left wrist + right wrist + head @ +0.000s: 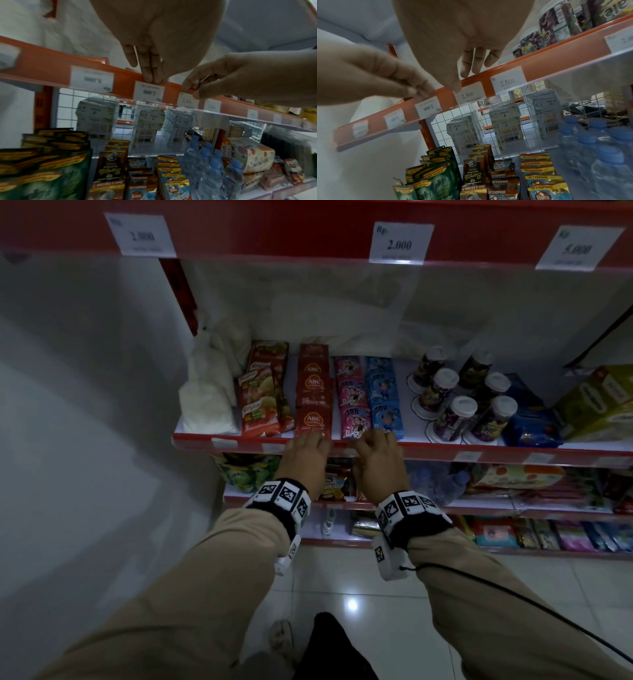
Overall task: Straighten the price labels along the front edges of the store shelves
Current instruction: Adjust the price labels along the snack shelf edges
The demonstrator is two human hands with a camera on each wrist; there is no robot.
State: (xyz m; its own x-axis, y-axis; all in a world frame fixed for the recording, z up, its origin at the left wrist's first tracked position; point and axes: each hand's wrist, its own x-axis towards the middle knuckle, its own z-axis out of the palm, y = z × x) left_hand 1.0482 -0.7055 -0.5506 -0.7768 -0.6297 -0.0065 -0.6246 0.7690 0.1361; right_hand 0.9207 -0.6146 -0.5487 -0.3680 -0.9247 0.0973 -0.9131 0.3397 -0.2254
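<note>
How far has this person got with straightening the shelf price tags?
Probably midway. In hand: the left hand touches the 2.000 label and the right hand the 1.500 label beside it, both on the orange shelf edge. The top-shelf labels still sit tilted. Whether the others count as done, I cannot tell.

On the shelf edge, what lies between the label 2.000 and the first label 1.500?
Only bare orange strip separates the 2.000 label from the 1.500 label, seen in the right wrist view.
</note>
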